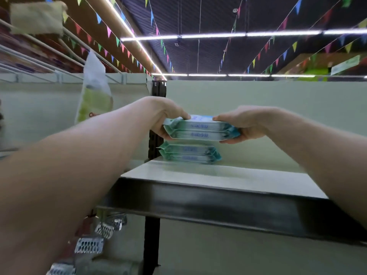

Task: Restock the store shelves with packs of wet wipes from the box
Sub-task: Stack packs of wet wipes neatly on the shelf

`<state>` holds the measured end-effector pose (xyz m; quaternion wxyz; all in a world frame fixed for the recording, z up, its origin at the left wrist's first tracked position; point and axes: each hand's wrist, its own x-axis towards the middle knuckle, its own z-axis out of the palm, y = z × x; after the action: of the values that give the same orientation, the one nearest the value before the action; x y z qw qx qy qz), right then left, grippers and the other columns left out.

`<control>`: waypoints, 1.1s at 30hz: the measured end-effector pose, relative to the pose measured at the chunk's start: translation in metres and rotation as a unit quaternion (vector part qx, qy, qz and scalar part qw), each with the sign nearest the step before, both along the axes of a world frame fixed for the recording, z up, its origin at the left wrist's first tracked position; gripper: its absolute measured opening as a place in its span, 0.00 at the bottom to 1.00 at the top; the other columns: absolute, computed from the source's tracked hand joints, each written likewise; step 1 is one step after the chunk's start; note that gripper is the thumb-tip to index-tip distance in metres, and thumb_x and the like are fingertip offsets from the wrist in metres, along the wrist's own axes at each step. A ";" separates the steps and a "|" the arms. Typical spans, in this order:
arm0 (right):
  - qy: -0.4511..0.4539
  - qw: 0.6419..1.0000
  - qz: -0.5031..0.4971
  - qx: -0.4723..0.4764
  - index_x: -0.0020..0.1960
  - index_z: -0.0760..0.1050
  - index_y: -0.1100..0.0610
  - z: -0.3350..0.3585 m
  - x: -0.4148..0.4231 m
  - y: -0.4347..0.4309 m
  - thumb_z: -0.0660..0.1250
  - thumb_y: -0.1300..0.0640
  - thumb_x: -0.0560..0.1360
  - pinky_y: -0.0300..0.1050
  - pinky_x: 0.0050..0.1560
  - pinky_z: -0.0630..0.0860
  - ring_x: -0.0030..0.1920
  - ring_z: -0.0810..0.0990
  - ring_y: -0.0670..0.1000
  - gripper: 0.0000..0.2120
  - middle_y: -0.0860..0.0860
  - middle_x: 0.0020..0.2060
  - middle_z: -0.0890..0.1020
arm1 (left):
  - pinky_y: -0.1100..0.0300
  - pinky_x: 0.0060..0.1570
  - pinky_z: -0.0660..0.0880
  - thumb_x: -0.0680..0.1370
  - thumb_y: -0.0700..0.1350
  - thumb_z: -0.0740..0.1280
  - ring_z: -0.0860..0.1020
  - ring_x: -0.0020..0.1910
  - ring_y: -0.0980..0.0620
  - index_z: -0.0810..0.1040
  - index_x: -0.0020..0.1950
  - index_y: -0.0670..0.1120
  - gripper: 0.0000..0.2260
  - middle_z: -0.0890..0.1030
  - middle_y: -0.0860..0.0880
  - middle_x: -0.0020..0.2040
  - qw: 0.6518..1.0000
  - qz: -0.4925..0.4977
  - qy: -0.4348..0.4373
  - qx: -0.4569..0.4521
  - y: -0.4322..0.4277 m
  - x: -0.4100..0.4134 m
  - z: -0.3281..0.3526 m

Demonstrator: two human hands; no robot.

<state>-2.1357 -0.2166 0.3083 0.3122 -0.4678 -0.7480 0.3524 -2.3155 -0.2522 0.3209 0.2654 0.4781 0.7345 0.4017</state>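
Two teal-and-white packs of wet wipes (200, 130), stacked one on the other, hang in the air above the top shelf (218, 175). My left hand (164, 114) grips their left end, thumb on top and fingers underneath. My right hand (246, 124) grips the right end the same way. Just below them, a stack of two matching packs (189, 153) lies on the shelf against the pale back panel, near its left end. The box is out of sight.
A black upright post (153, 231) stands at the shelf's left end. Left of it, a green-and-white bag (94, 92) hangs from wire racks, with small blister-packed goods (89, 245) on hooks lower down. The shelf's dark front edge (228, 209) runs across the view.
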 end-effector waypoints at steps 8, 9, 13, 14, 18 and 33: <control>-0.087 0.996 -0.006 0.015 0.52 0.73 0.62 0.005 -0.029 0.035 0.61 0.54 0.81 0.43 0.43 0.81 0.39 0.80 0.51 0.10 0.56 0.45 0.80 | 0.56 0.44 0.80 0.77 0.50 0.69 0.81 0.39 0.49 0.75 0.56 0.40 0.15 0.81 0.43 0.46 0.999 0.010 0.015 -0.029 0.041 -0.023 -0.003; -0.095 0.995 -0.006 0.020 0.50 0.74 0.62 0.002 -0.031 0.038 0.61 0.55 0.81 0.44 0.46 0.80 0.39 0.80 0.51 0.10 0.56 0.44 0.80 | 0.56 0.44 0.81 0.77 0.49 0.70 0.81 0.41 0.48 0.75 0.58 0.40 0.16 0.82 0.43 0.49 0.999 0.010 0.022 -0.032 0.045 -0.025 -0.004; -0.131 0.991 -0.010 0.040 0.49 0.75 0.61 -0.004 -0.032 0.045 0.60 0.54 0.81 0.45 0.46 0.81 0.37 0.79 0.51 0.11 0.55 0.42 0.79 | 0.57 0.41 0.81 0.76 0.48 0.71 0.82 0.46 0.47 0.77 0.61 0.40 0.18 0.82 0.43 0.56 0.998 0.013 0.043 -0.035 0.056 -0.028 -0.011; -0.140 0.989 -0.008 0.038 0.51 0.75 0.61 -0.005 -0.031 0.045 0.60 0.53 0.81 0.46 0.47 0.81 0.37 0.79 0.51 0.12 0.55 0.43 0.79 | 0.58 0.39 0.81 0.75 0.49 0.70 0.82 0.46 0.47 0.77 0.61 0.40 0.18 0.82 0.43 0.55 0.998 0.014 0.046 -0.033 0.059 -0.029 -0.013; -0.172 0.985 -0.015 0.007 0.63 0.70 0.59 -0.009 -0.029 0.044 0.56 0.42 0.80 0.55 0.54 0.80 0.51 0.81 0.60 0.22 0.58 0.56 0.76 | 0.53 0.49 0.80 0.77 0.53 0.67 0.81 0.43 0.46 0.75 0.52 0.41 0.15 0.81 0.43 0.47 0.994 0.030 0.094 -0.035 0.054 -0.025 -0.019; -0.049 0.997 0.037 -0.056 0.58 0.73 0.60 -0.023 -0.029 0.033 0.52 0.41 0.81 0.51 0.44 0.82 0.41 0.85 0.58 0.24 0.60 0.47 0.82 | 0.45 0.47 0.81 0.79 0.47 0.62 0.83 0.46 0.41 0.77 0.54 0.40 0.12 0.82 0.40 0.50 0.993 0.019 0.110 -0.038 0.041 -0.017 -0.023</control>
<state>-2.1647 -0.1831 0.2856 0.2354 -0.4732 -0.7584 0.3814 -2.3325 -0.2117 0.2976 0.1934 0.4952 0.7828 0.3234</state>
